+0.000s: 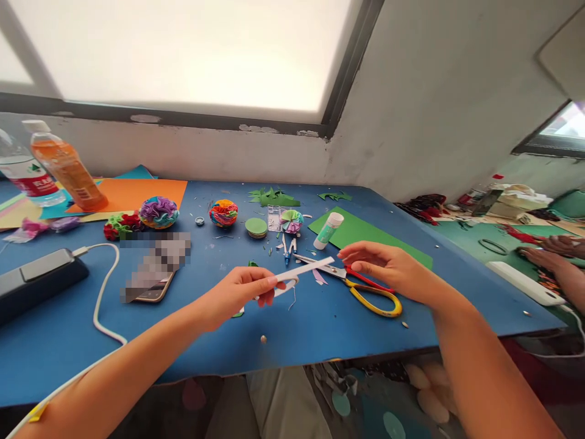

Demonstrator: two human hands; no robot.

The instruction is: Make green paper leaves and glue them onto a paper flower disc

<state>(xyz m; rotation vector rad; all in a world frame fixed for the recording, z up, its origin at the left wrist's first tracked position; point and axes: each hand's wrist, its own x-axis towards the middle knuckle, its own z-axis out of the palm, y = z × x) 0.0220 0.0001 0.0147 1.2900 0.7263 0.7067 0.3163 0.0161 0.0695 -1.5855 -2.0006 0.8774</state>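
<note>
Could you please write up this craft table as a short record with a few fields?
surface: blue table below a window
left hand: left hand pinches one end of a white paper strip
right hand: right hand hovers open over the scissors, by the strip's far end
scissors: lying flat, red and yellow handles
nearby: glue stick lying on green paper; paper balls further back
left edge: two bottles, phone, white cable
other people: another person's hands at the next table
</note>
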